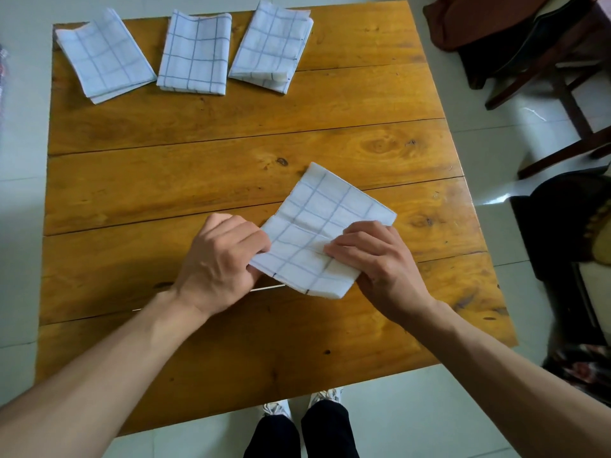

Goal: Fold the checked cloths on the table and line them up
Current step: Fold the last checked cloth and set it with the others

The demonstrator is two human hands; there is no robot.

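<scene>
A folded white cloth with blue checks (317,226) lies tilted on the wooden table (198,180), near its front middle. My left hand (220,259) grips the cloth's near left edge with curled fingers. My right hand (380,259) holds its near right corner, fingers on top and thumb under the edge. Three folded checked cloths lie in a row along the far edge: the left cloth (104,56), the middle cloth (195,52) and the right cloth (272,47).
Dark wooden chairs (542,54) with dark fabric stand right of the table on a pale tiled floor (496,133). My legs and shoes (304,421) show below the table's near edge. Bare wood lies between the row and the held cloth.
</scene>
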